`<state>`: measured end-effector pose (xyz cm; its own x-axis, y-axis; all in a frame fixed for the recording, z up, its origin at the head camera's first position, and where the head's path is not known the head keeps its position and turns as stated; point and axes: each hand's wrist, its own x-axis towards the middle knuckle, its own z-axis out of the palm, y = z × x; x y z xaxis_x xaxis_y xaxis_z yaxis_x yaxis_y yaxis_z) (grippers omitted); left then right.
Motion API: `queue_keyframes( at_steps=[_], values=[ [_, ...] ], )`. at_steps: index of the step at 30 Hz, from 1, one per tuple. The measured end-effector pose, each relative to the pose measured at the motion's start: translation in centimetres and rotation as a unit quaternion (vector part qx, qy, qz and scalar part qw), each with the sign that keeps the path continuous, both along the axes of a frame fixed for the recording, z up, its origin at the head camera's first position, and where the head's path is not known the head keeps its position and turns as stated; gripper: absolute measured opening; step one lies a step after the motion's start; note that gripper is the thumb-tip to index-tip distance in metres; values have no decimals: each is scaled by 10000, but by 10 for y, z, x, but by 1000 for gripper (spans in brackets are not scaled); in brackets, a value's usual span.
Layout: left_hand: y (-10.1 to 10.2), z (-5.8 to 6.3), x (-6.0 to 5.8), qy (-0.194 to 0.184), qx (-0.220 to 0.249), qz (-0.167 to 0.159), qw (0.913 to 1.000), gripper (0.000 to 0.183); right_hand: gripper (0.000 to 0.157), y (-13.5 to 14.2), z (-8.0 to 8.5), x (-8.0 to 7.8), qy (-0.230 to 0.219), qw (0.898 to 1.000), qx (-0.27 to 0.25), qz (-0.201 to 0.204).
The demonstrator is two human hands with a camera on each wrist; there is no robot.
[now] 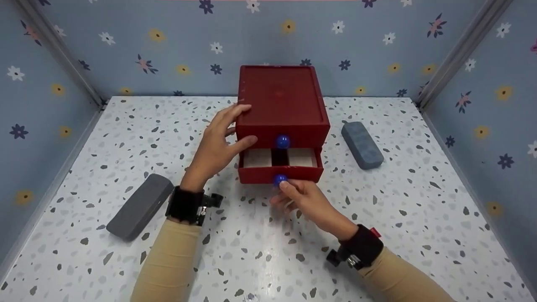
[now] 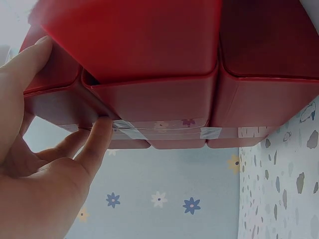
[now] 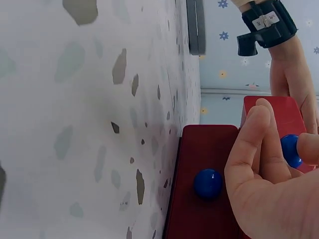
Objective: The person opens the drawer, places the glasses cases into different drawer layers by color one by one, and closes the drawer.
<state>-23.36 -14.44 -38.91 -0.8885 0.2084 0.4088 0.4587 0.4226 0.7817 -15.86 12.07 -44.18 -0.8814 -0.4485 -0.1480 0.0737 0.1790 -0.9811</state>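
You have the drawer box (image 1: 282, 102) standing mid-table (image 1: 377, 235), toward the back wall. Its lower drawer (image 1: 280, 165) sticks out in front of the box. One case (image 1: 140, 206) lies left and forward of the box, another case (image 1: 361, 144) just right of it.

Two grey cases (image 1: 140, 206) (image 1: 362, 145) on speckled tabletop (image 1: 419, 209)

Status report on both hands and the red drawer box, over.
Left hand braces red drawer box. Right hand pinches blue knob of lower drawer, partly out. Nothing blocking it.
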Motion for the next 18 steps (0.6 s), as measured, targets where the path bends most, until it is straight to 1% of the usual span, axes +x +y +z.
queue_keyframes(
  at_steps=[9,18],
  values=[
    [0,1,0,-55,50,-26,10000,66,39,-3,-1,-16,8,9998,-90,-149],
    [0,0,0,-74,59,-22,10000,66,43,-4,-3,-31,103,9998,35,-140]
  ],
)
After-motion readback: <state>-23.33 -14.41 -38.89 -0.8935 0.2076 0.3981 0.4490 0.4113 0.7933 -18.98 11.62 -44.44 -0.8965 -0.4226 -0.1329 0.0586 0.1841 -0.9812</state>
